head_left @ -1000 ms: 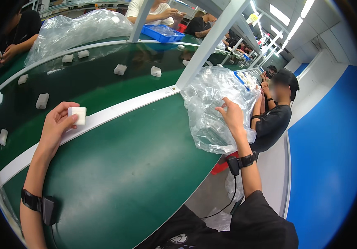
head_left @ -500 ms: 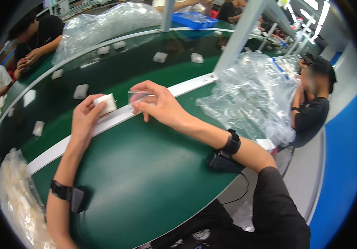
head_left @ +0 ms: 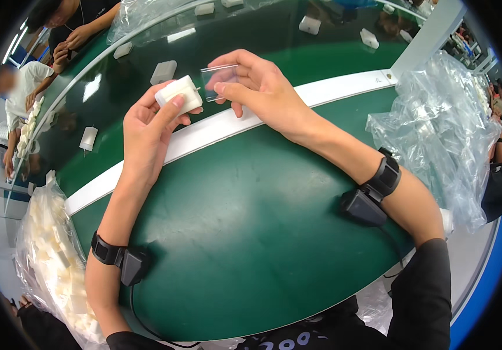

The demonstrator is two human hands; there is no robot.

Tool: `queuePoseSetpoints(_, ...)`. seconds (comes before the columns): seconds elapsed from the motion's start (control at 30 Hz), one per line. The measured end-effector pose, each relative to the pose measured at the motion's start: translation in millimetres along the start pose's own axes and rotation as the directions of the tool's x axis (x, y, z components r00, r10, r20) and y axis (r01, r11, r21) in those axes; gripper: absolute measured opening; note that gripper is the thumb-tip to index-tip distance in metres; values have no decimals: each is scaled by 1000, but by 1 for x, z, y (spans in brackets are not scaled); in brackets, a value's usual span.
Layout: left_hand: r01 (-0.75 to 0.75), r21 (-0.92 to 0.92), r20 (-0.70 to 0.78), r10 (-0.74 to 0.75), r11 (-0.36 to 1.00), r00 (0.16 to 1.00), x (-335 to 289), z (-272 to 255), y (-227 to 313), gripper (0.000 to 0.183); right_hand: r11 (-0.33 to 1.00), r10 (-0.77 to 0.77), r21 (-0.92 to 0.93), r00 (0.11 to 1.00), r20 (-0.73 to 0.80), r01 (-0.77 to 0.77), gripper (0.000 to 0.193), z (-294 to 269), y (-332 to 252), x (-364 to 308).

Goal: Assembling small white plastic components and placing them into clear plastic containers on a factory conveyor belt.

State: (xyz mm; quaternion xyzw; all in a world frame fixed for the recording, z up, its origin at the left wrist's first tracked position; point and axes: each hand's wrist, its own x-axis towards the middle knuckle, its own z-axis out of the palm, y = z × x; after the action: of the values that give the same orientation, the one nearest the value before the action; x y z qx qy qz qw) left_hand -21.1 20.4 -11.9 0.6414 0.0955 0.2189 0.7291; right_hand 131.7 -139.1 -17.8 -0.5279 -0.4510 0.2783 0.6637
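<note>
My left hand [head_left: 146,128] pinches a small white block-shaped plastic piece [head_left: 176,93] between thumb and fingers. A short thin pin sticks out of the block's right end. My right hand [head_left: 268,90] grips a clear, thin-walled plastic cover [head_left: 218,76] by its right side, thumb below and fingers behind. The cover's left edge is close to the pin end of the block; whether they touch I cannot tell. Both hands are raised over the white rail [head_left: 221,132] at the far side of the green table [head_left: 262,233].
Beyond the rail, several white pieces lie on a dark green belt [head_left: 262,44]. At the left sits a clear bag of white parts [head_left: 58,256]; crumpled clear bags [head_left: 437,134] lie at the right, near a grey post [head_left: 429,38]. Other people sit at the far left.
My view has swung left and tilted down, so the scene lies farther right and higher. The block and the clear cover are a little nearer each other, each in the same hand.
</note>
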Motion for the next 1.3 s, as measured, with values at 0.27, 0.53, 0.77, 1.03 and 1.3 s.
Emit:
queuePoseSetpoints(0.27,-5,33,8,4,999,1000,1,6,1,32,998,37,-49,997,64,-34,36,-2,-4,-6)
queuePoseSetpoints(0.53,4,169,14,-6,986,1000,-2,8,4,27,995,-34,-90,998,46,38,35,5,-8,-10)
queuePoseSetpoints(0.77,12,42,21,-13,999,1000,-2,9,6,19,989,-80,-128,997,6,80,36,7,-1,-11)
queuePoseSetpoints(1.03,-34,207,58,22,978,998,-6,8,7,21,957,-196,-218,981,10,193,34,11,-6,-14)
queuePoseSetpoints(1.3,-71,14,38,70,997,997,-2,11,9,29,997,-53,-49,998,31,55,37,1,-3,-10)
